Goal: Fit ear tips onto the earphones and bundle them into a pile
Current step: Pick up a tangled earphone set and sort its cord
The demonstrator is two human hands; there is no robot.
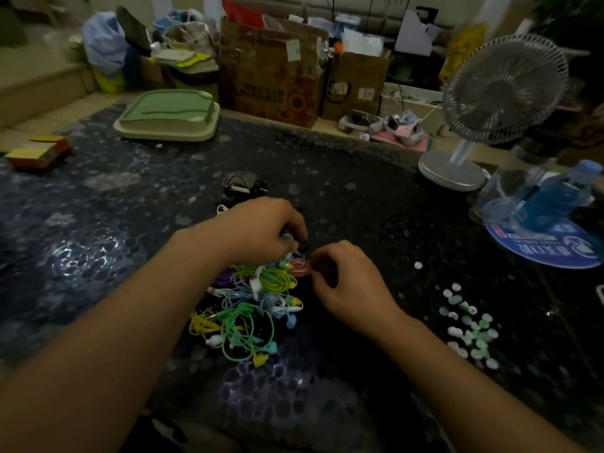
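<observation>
Head view: a person's two bare forearms reach over a dark speckled table point(376, 191) in a dim, cluttered room.
Earphones: a loose heap of coloured earphones point(251, 305), green, yellow, blue and purple cords tangled together, lies on the table between the two arms, just below the hands.
Ear tips: a scatter of small pale ear tips point(470, 325) lies on the table to the right of the heap, apart from it, with one stray tip point(418, 265) further up.
Left hand: the left hand point(261, 228) is curled at the top edge of the heap, fingertips pressed down onto a small blue earbud and something dark; exactly what it pinches is blurred.
Right hand: the right hand point(346, 282) is curled beside it, fingers drawn in narrow at a pinkish coil of cord; I cannot tell whether it really holds it.
Finished bundles: darker wound earphones point(243, 188) lie just beyond the hands.
Handling: the cords look light, limp and quick to snag, so one set probably lifts cleanest by its hard bud, not by a loop. The tips look soft, tiny and easy to flick away; a pinch on the rim seems safest.
Surroundings: a white fan point(490, 109), a blue bottle point(555, 197), a green tray point(170, 116) and cardboard boxes point(271, 76) line the far side.
</observation>
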